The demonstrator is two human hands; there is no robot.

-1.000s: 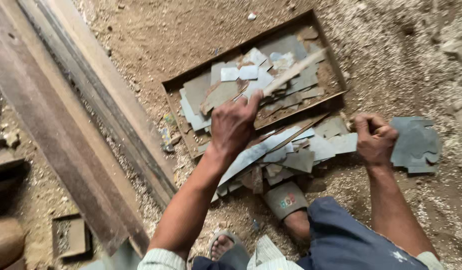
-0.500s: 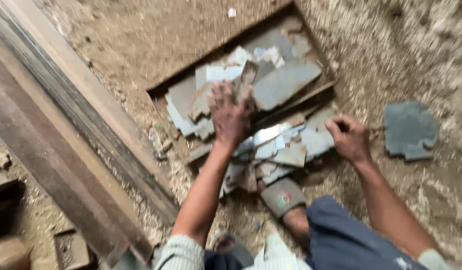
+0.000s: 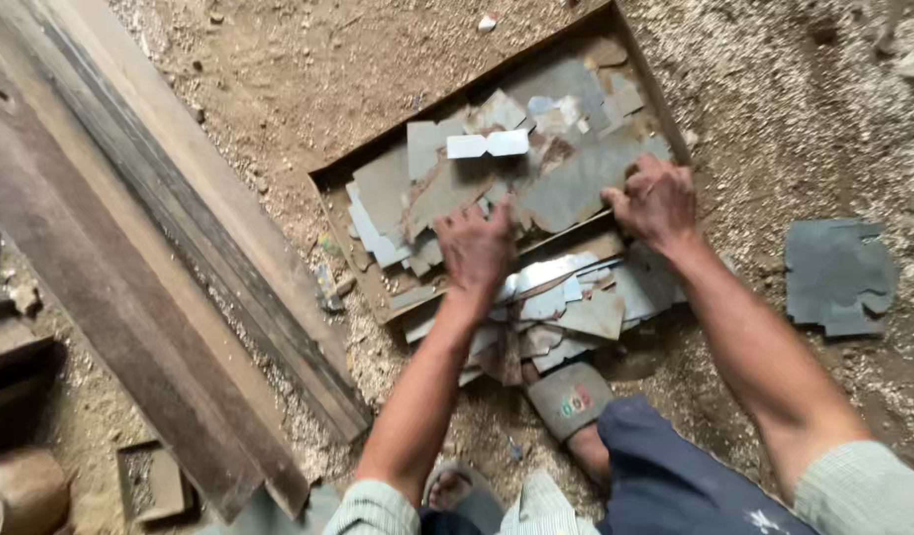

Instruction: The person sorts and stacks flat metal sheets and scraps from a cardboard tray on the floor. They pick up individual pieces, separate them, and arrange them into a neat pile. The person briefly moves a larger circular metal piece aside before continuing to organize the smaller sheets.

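Grey flat scraps (image 3: 536, 188) fill the shallow wooden tray (image 3: 373, 287) on the sandy ground. Left hand (image 3: 477, 248) presses flat on the pile, fingers loose; right hand (image 3: 657, 201) curls around one big grey sheet (image 3: 576, 188) at the tray's edge.

A shallow tray (image 3: 330, 188) filled with flat shards (image 3: 576, 188) is set on the ground (image 3: 308, 69). Planks (image 3: 130, 248) are laid left of it; more shards (image 3: 566, 307) are piled before it; one slab (image 3: 838, 275) is placed well right.
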